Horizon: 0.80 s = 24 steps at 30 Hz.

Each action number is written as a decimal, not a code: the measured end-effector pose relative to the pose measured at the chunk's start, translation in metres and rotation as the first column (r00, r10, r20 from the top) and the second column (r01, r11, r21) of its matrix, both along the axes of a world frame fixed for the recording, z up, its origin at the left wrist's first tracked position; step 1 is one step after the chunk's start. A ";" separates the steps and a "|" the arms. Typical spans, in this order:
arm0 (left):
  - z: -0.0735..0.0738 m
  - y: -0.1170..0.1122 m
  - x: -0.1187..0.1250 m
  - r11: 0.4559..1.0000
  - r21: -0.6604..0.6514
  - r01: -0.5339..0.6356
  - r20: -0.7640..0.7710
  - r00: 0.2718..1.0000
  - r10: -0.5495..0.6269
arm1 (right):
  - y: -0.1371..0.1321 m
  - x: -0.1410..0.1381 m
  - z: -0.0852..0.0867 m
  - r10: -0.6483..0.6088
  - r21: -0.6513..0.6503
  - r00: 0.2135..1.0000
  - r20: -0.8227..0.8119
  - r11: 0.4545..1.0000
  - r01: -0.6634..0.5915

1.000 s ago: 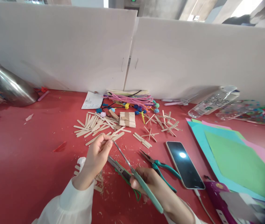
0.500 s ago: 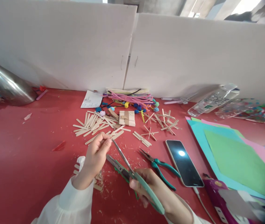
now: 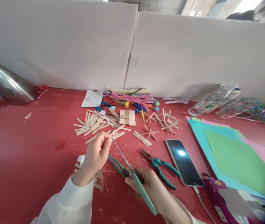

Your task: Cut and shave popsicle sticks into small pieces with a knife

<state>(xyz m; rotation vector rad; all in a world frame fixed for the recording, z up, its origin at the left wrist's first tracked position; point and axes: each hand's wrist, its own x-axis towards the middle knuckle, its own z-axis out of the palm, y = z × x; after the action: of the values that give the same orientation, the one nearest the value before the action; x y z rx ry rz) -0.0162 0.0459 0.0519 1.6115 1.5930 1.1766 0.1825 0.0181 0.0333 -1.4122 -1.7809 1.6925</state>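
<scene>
My right hand [image 3: 146, 183] grips a pair of scissors [image 3: 144, 193] by the pale green handles. Its narrow metal blades point up and left, seen nearly edge-on. At the blade tips is my left hand [image 3: 99, 151], closed in a pinch of thumb and forefinger; what it holds is too small to make out. Below the blades a utility knife [image 3: 118, 165] lies on the red table. To the right of the scissors rest teal-handled needle-nose pliers [image 3: 157, 163]. Loose craft sticks [image 3: 93, 123] are heaped beyond my left hand, with wood shavings [image 3: 99, 179] scattered under my wrists.
A phone [image 3: 183, 163] on a cable lies right of the pliers, near coloured paper [image 3: 235, 152] and a purple tool [image 3: 218, 193]. Small stick frames [image 3: 169, 123], a stick bundle [image 3: 127, 118] and pipe cleaners [image 3: 132, 99] stand farther back. A steel jug [image 3: 11, 82] leans at left.
The scissors have turned in my right hand, so blades and handles now look thinner, and the handle end has swung left. My left hand has barely moved.
</scene>
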 end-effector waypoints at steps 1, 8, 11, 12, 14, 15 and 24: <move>0.000 0.000 0.001 1.000 -0.027 0.000 0.048 0.999 0.002 | -0.001 0.000 -0.002 -0.049 0.108 0.994 0.097 0.993 0.039; 0.003 0.003 -0.001 0.983 -0.157 0.097 0.224 0.973 -0.060 | -0.007 0.007 -0.016 -0.285 0.738 0.866 0.411 0.661 -0.133; 0.001 0.003 -0.002 0.991 -0.127 0.049 0.097 0.995 -0.036 | -0.008 0.007 -0.016 -0.329 0.751 0.849 0.413 0.650 -0.114; 0.000 0.003 -0.001 0.994 -0.106 0.024 0.050 0.999 -0.018 | -0.007 0.006 -0.014 -0.306 0.706 0.859 0.410 0.703 -0.086; -0.002 0.002 0.000 0.998 -0.058 -0.013 -0.003 1.000 0.012 | -0.004 0.004 -0.009 -0.208 0.525 0.910 0.359 0.851 -0.013; -0.002 0.002 0.001 0.999 -0.038 -0.020 -0.007 1.000 0.020 | -0.002 0.002 -0.007 -0.152 0.400 0.942 0.300 0.916 0.020; -0.007 0.004 0.000 1.000 0.023 0.006 0.085 0.996 -0.007 | 0.004 0.001 0.003 0.014 -0.222 0.962 -0.274 0.972 -0.077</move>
<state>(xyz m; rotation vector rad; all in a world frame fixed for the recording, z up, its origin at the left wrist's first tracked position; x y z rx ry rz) -0.0159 0.0496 0.0448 1.5588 1.5251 1.2471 0.1835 0.0223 0.0365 -1.1596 -1.5183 2.0610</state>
